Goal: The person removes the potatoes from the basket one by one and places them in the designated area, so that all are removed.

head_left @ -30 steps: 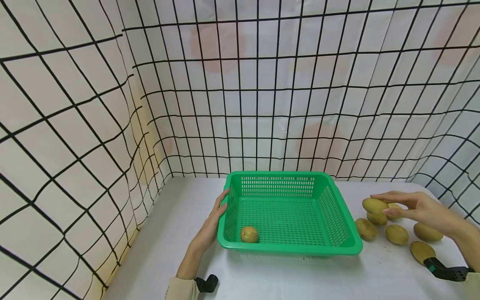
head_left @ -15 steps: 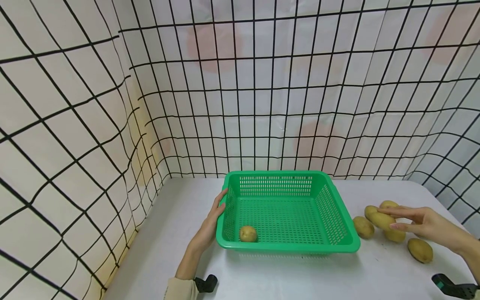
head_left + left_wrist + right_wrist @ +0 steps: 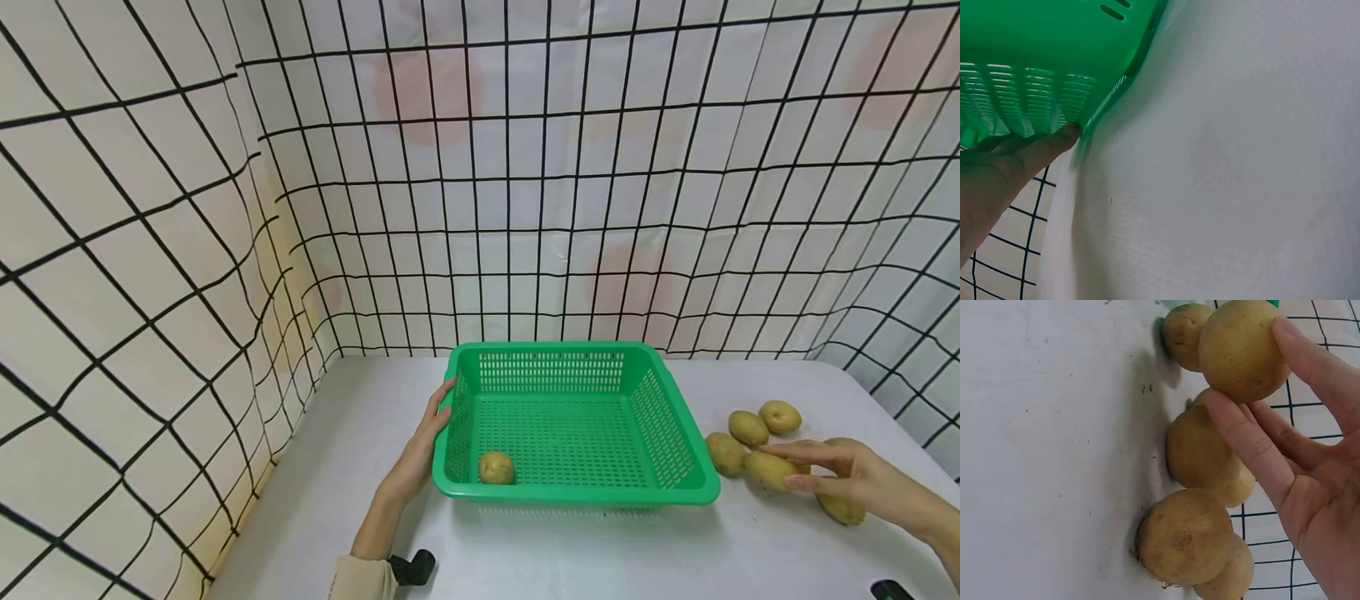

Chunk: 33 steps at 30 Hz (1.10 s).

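In the head view, my left hand (image 3: 411,467) rests against the left side of a green plastic basket (image 3: 577,498). The left wrist view shows its fairly straight fingers (image 3: 1044,150) touching the perforated outer wall. One round yellow potato (image 3: 496,468) lies in the basket's front left corner. To the right of the basket, my right hand (image 3: 862,483) pinches a potato (image 3: 767,471) between thumb and fingers. In the right wrist view that potato (image 3: 1244,353) is gripped above several others, so contact with the table is hard to judge.
Several loose potatoes (image 3: 747,427) lie around the right hand, one of them (image 3: 725,454) close beside the basket. A white cloth-like surface (image 3: 315,500) lies under everything. Black netting (image 3: 547,180) over white sheeting stands behind and at both sides.
My right hand has moved down and toward the front with the pinched potato, away from the back potatoes. The left hand stays at the basket. The head view shifted slightly.
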Tool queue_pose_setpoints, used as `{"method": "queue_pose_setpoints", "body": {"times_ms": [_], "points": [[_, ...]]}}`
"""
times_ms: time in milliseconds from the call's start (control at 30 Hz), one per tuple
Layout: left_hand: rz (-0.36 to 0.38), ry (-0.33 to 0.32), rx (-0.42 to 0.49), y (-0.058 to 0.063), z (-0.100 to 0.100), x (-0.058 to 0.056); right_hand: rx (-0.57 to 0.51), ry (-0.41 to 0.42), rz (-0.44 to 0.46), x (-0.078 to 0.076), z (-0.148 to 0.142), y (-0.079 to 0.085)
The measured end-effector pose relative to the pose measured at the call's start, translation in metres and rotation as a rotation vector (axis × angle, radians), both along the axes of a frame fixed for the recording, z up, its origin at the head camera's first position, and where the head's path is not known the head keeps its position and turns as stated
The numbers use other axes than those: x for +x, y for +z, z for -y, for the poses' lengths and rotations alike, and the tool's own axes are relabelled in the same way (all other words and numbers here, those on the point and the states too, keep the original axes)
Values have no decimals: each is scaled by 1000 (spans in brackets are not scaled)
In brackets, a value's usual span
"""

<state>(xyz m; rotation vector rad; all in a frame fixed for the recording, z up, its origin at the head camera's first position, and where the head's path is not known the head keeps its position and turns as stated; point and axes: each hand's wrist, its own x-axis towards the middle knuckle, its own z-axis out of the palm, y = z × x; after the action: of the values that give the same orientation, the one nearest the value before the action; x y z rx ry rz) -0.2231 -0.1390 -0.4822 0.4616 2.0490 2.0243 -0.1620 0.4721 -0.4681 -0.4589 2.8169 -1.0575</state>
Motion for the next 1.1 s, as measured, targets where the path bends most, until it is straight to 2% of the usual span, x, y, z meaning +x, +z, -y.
{"method": "queue_pose_setpoints", "body": {"times_ms": [133,300,567,933,1100], "points": [[3,0,3,0,0,1,-16,7,-15,4,3,-2],[3,-5,4,1,0,1,-44,-3,54,9,3,-6],[6,-1,8,2,0,1,-93,70,6,13,3,-15],[12,-2,15,1,0,1,-101,52,30,21,6,-25],[13,-3,13,2,0,1,-125,50,14,23,7,-28]]}}
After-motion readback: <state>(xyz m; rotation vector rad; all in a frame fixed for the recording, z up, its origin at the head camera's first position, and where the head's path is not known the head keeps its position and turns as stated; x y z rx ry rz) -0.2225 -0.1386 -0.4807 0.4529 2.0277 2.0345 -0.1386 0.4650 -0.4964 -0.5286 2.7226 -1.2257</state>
